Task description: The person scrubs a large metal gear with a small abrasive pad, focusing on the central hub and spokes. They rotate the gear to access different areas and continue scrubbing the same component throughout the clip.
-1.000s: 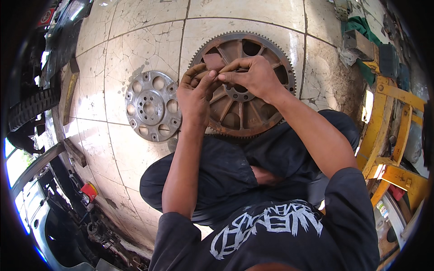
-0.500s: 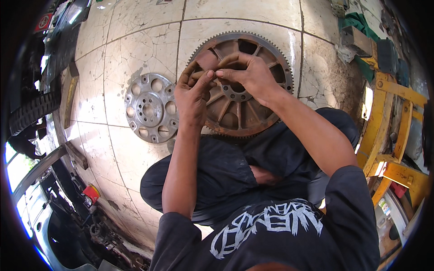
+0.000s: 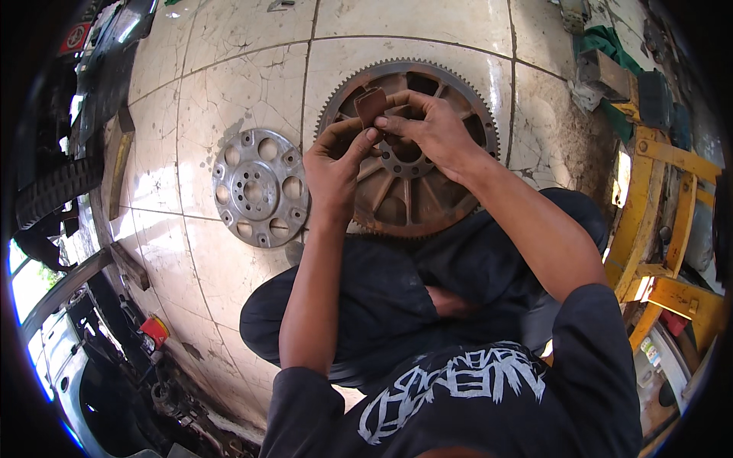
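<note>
A small folded piece of reddish-brown sandpaper point(image 3: 371, 107) stands up between my fingertips, above a large toothed flywheel point(image 3: 405, 200). My right hand point(image 3: 443, 136) is closed in a pinch on its right side. Thumb and fingers of my left hand point(image 3: 334, 169) pinch close to its lower edge. Rusty brown spokes, a bolt-hole hub and a ring of teeth make up the flywheel, which lies flat on the floor; both hands cover parts of it. To the left of my left forearm lies a silver round plate point(image 3: 243, 200) with several holes.
Cracked cream tiles point(image 3: 221, 91) form the floor. A yellow metal frame point(image 3: 630, 221) stands on the right, with a green cloth point(image 3: 607, 42) beyond it. At left are a black tire point(image 3: 57, 187), wooden blocks point(image 3: 118, 172) and a red-yellow container point(image 3: 155, 330).
The sandpaper has been turned and now stands more upright between my fingertips. My left hand has shifted slightly right, and the whole view has moved a little.
</note>
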